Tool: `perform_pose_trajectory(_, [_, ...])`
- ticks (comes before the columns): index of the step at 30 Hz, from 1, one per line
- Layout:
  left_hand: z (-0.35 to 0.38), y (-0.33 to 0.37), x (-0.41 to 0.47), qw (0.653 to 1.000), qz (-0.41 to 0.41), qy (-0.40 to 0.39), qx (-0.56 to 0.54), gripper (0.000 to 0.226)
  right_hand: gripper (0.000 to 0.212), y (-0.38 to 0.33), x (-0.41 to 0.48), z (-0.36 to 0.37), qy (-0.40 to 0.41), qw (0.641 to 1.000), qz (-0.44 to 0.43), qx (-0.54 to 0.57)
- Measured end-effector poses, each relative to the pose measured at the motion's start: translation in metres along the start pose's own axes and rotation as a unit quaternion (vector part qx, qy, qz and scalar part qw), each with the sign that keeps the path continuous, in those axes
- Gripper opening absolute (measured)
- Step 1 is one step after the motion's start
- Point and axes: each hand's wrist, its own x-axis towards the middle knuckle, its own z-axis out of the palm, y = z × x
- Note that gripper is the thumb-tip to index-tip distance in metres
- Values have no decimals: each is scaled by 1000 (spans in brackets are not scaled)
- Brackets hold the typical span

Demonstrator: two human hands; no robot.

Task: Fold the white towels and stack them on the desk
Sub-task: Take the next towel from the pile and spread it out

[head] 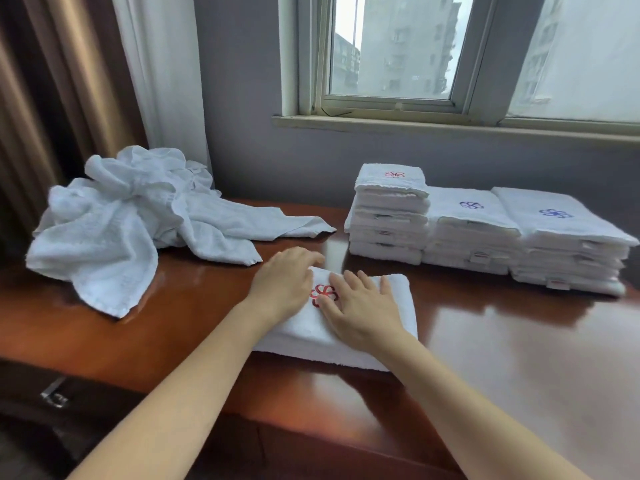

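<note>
While both hands (325,299) press flat, folded towel (398,306), red flower emblem (323,295), no lettering

No legible text; only flower emblems on the folded towels (391,188).

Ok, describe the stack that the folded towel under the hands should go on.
Below the window, three stacks line the desk's back edge. Take the leftmost stack: tallest, narrowest, and the only one with a red emblem on top.

desk (502,358) bare front-right; loose towel heap (131,216) blocks left, folded stacks (485,230) block rear-right.
</note>
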Motion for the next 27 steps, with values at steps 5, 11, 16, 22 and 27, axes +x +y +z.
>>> perform_pose_trajectory(5, [21, -10, 0, 991, -61, -123, 8, 46, 44, 8, -4, 2, 32, 999, 9, 3])
perform_pose_trajectory(11, [21, -15, 2, 986, -78, -141, -34, 48, 78, 26, -18, 0, -10, 997, 80, -17])
perform_pose_trajectory(16, [23, -13, 0, 988, -89, -124, -15, 50, 69, 29, -36, -4, 64, 996, 0, -56])
perform_pose_trajectory(22, [24, -6, -3, 986, -114, -117, 16, 51, 29, 30, -64, -20, 112, 960, -254, 37])
perform_pose_trajectory(27, [24, 25, -10, 964, -179, -140, 135, 53, 23, 50, -81, -26, 123, 967, -219, 51])
